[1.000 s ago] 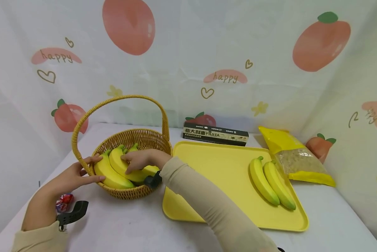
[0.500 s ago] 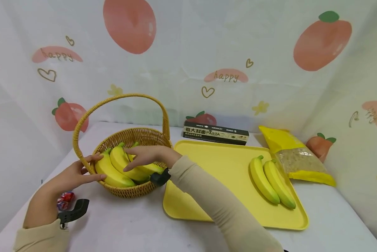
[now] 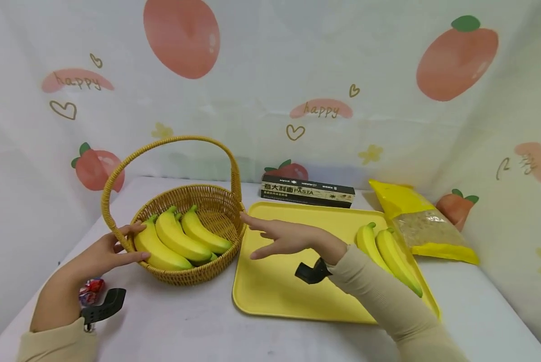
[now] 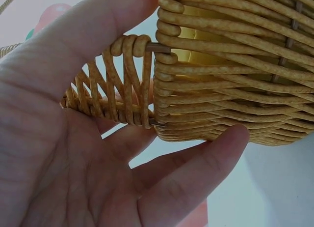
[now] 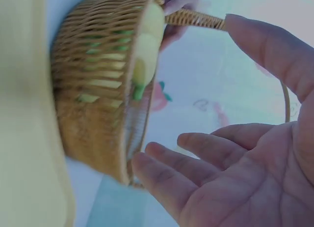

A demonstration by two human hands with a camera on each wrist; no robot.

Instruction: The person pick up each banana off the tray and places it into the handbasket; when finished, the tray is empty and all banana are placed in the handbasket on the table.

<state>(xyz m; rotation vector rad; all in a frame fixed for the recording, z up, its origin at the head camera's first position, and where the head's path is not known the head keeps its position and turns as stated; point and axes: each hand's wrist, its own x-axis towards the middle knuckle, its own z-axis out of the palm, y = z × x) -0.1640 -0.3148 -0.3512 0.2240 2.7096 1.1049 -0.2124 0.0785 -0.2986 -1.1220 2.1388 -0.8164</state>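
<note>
At the left of the head view stands a woven basket [image 3: 186, 276] with a tall arched handle [image 3: 184, 138]. Several yellow bananas [image 3: 180, 236] with green tips lie in it side by side. My left hand [image 3: 94, 257] grips the basket's left side where the handle meets the rim; in the left wrist view the thumb and fingers [image 4: 184, 187] go round the wicker. My right hand [image 3: 288, 237] hovers over the left part of a yellow tray [image 3: 293, 299], fingers stretched and holding nothing. On the tray's right side lie two bananas [image 3: 398, 261], partly covered by the right sleeve.
Behind the tray lies a black pasta box [image 3: 307, 192]. A yellow bag [image 3: 426, 223] with a clear window rests against the tray's far right corner. A small red and blue wrapped item [image 3: 91, 291] sits beside the left wrist. Printed cloth walls close off the back and sides.
My right hand has let go of the bananas and moved right, out of the basket and over the tray. The left hand keeps its place on the basket.
</note>
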